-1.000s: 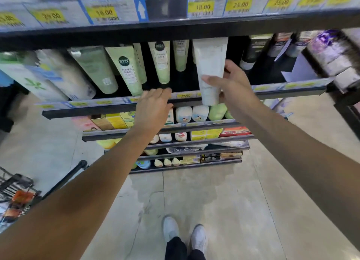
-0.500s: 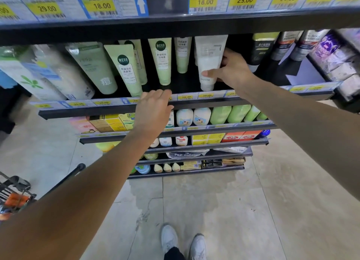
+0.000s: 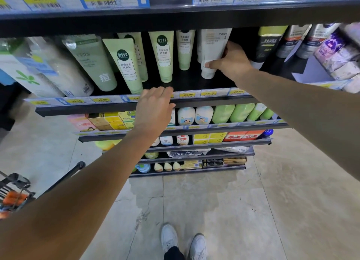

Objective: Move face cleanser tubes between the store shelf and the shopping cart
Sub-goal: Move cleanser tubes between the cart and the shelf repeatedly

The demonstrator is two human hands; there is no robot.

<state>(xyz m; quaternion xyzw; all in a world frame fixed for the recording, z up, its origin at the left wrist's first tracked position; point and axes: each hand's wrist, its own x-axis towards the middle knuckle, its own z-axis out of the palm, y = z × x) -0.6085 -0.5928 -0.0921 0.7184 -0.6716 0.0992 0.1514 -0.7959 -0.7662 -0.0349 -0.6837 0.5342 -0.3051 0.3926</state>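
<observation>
White cleanser tube [image 3: 212, 51] in right hand [image 3: 231, 63] (upright, on shelf [image 3: 194, 82])

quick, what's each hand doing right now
Left hand: open, fingers resting on the black shelf edge.
Right hand: gripping the white plastic cleanser tube.

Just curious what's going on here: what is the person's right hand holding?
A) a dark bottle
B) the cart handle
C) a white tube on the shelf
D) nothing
C: the right hand grips the white tube, which stands cap down among the shelf's other tubes.
</observation>
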